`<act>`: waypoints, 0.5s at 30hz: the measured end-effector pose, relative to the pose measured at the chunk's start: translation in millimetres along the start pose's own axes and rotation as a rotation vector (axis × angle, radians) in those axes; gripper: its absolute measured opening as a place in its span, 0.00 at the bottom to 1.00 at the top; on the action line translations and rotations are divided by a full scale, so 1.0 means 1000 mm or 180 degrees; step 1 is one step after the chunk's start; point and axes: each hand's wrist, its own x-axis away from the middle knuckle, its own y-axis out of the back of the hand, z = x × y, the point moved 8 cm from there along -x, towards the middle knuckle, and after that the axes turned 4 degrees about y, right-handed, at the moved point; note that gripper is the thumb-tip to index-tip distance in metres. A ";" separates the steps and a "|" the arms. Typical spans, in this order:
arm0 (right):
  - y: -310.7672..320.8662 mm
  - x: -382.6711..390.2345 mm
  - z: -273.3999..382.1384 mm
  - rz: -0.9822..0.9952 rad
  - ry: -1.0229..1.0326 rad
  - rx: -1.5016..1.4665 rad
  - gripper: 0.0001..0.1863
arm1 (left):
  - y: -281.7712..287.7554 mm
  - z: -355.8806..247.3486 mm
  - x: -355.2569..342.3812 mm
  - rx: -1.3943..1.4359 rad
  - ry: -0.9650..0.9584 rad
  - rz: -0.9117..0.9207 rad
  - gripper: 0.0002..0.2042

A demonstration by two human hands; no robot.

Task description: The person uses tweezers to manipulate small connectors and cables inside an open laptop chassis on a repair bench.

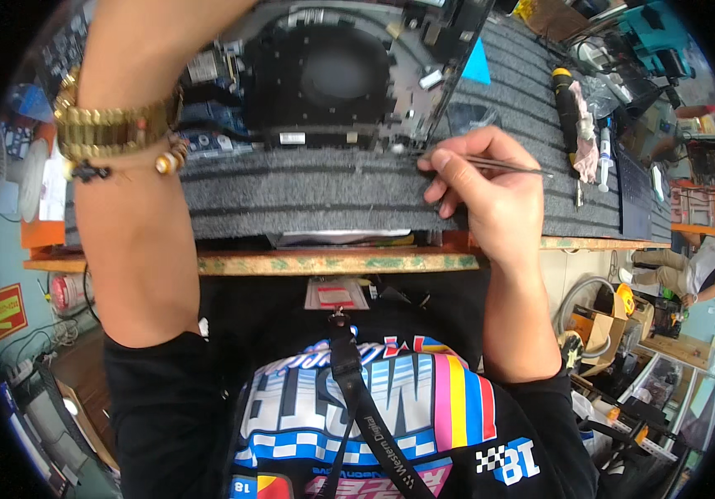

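An opened laptop chassis (411, 50) lies on the grey striped mat, with a black panel (274, 75) and exposed boards (216, 141). My left hand (158, 37) reaches over its left part to the top edge, above a gold watch (116, 129) on that wrist; its fingers are out of frame. My right hand (478, 179) is at the lower right corner of the chassis, fingers closed on thin metal tweezers (507, 166).
The mat (507, 100) covers the wooden bench (324, 264). At its right are a yellow-black tool (565, 108), syringe (604, 162) and dark slab (633, 200). A person (702, 266) is at the far right. Boxes (594, 328) fill the lower right.
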 end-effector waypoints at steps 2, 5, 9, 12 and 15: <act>-0.006 0.001 0.000 0.0063 -0.0103 -0.0061 0.04 | 0.002 -0.021 -0.004 -0.1209 -0.0441 0.0113 0.25; -0.007 -0.001 0.004 0.0051 -0.0160 -0.0004 0.04 | 0.004 -0.029 -0.008 -0.1669 -0.0809 0.0109 0.28; -0.005 -0.002 0.001 0.0057 -0.0249 -0.0128 0.04 | -0.001 -0.031 -0.018 -0.1899 -0.0610 0.0305 0.32; -0.007 -0.002 -0.001 0.0109 -0.0272 -0.0164 0.05 | 0.000 -0.031 -0.025 -0.2121 -0.0419 0.0503 0.36; -0.006 -0.001 0.000 0.0106 -0.0247 -0.0158 0.05 | -0.002 -0.043 -0.034 -0.2307 -0.0475 0.0684 0.36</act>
